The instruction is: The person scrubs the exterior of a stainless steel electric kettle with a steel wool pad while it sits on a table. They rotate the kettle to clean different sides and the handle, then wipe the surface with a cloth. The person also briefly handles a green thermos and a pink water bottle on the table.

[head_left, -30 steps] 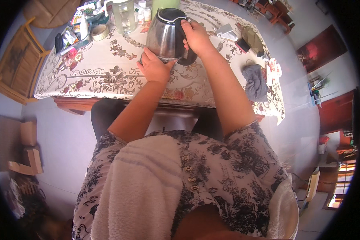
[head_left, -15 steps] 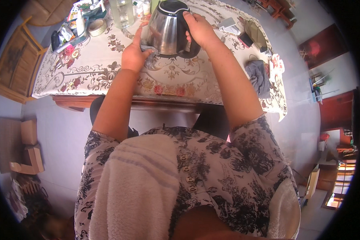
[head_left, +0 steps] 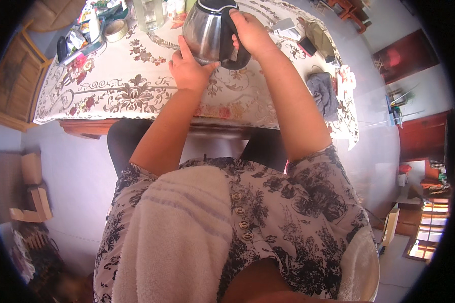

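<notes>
A stainless steel kettle (head_left: 201, 36) with a black lid and black handle (head_left: 233, 61) is at the far middle of the table, its top near the upper picture edge. My right hand (head_left: 252, 36) is closed round the upper part of the handle. Against the kettle's lower front left side lies my left hand (head_left: 189, 71), one finger pointing up along the metal and the thumb reaching right along the base. The grey cloth seen under this hand a moment ago is now almost wholly hidden between palm and kettle.
A patterned cloth covers the table (head_left: 114, 103). At the back left are a tray of small items (head_left: 86, 38), a tape roll (head_left: 116, 30) and a clear glass vessel (head_left: 149, 15). A dark grey cloth (head_left: 322, 93), phone (head_left: 307, 46) and olive pouch (head_left: 318, 38) lie right.
My left hand has slid right along the kettle's lower side, and the grey cloth has gone from sight beneath it. The right hand keeps its grip on the handle.
</notes>
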A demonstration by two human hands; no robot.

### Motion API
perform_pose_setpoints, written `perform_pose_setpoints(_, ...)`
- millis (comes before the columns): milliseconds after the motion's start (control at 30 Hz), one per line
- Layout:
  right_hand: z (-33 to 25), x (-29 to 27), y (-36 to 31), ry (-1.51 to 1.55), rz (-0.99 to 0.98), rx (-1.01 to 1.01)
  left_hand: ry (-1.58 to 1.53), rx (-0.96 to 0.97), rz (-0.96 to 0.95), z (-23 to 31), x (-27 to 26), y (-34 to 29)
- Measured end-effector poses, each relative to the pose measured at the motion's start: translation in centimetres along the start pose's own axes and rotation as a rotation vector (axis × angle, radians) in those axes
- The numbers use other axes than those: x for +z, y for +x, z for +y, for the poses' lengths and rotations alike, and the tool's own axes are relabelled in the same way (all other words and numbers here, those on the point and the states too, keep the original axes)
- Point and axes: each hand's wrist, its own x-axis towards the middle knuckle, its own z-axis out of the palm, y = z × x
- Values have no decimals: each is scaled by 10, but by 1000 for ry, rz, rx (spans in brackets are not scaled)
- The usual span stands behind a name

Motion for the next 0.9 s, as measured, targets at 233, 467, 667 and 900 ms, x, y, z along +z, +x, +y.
perform_pose_setpoints(233,-1,-4,2,26,-40,-14,-20,69,-45,-18,-20,17)
perform_pose_setpoints(467,2,-21,17,49,-227,-68,-10,154,-196,-38,-35,43)
perform_pose_setpoints(667,6,-40,39,76,-380,-51,-117,184,-341,-65,-50,67)
perform_pose_setpoints(900,17,-57,56,177,-511,-78,-168,389,-580,-66,-53,106)
